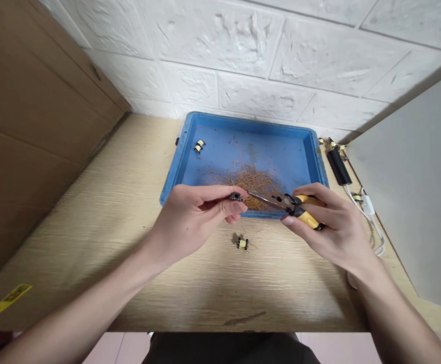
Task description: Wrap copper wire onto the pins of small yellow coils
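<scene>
Between the thumb and fingers of my left hand (193,215) is a small black transformer bobbin (236,196), mostly covered by the fingertips. My right hand (328,222) grips long-nose pliers (307,210) with yellow and black handles. The pliers' tips point left and sit right beside the bobbin; whether they pinch a wire there is too small to tell. Below the hands, another transformer (242,243) with yellow tape, black pins and loose copper wire ends lies on the wooden table (205,293).
Behind my hands a blue tray (252,121) holds a heap of copper wire scraps (252,179) and yellow-taped transformers (199,146). At right lie a black cylinder (339,167), white cables (375,230) and more small transformers. Cardboard (34,111) stands left, a white panel (413,187) right.
</scene>
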{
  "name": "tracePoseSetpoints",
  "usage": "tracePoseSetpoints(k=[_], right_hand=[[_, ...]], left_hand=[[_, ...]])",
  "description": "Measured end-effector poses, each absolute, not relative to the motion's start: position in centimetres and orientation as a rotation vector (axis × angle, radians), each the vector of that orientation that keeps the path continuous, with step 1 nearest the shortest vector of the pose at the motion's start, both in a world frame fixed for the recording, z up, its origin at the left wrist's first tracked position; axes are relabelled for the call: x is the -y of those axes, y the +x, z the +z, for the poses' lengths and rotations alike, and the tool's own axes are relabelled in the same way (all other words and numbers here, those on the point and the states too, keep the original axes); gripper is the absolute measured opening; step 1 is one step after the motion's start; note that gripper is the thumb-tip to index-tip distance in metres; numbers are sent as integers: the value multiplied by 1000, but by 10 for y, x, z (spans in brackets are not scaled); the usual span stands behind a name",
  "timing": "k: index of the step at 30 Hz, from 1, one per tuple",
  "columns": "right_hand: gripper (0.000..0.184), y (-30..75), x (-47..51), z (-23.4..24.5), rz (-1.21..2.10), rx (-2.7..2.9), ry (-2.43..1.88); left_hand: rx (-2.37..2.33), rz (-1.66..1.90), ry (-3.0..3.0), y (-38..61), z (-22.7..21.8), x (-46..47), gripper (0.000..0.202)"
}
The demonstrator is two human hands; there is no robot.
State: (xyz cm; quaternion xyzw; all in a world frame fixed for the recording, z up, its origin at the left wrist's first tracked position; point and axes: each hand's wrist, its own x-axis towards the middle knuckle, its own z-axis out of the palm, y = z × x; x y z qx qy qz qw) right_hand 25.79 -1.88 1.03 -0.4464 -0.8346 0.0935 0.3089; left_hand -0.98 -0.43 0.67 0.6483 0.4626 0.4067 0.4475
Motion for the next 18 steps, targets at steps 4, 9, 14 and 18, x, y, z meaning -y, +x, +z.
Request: tracePoseSetpoints(k=[4,9,14,18], right_hand=[[42,255,19,10,205,2220,-1189],[39,252,20,12,252,2210,-1236],[44,277,7,11,136,1840,-1609],[36,284,3,10,171,1791,-1549]], left_hand=[[-1065,990,1767,-11,8,6,15],[-1016,1058,1983,-12,10,9,25],[-711,996,2048,-7,15,18,38],[-937,1065,1930,-6,16,15,33]])
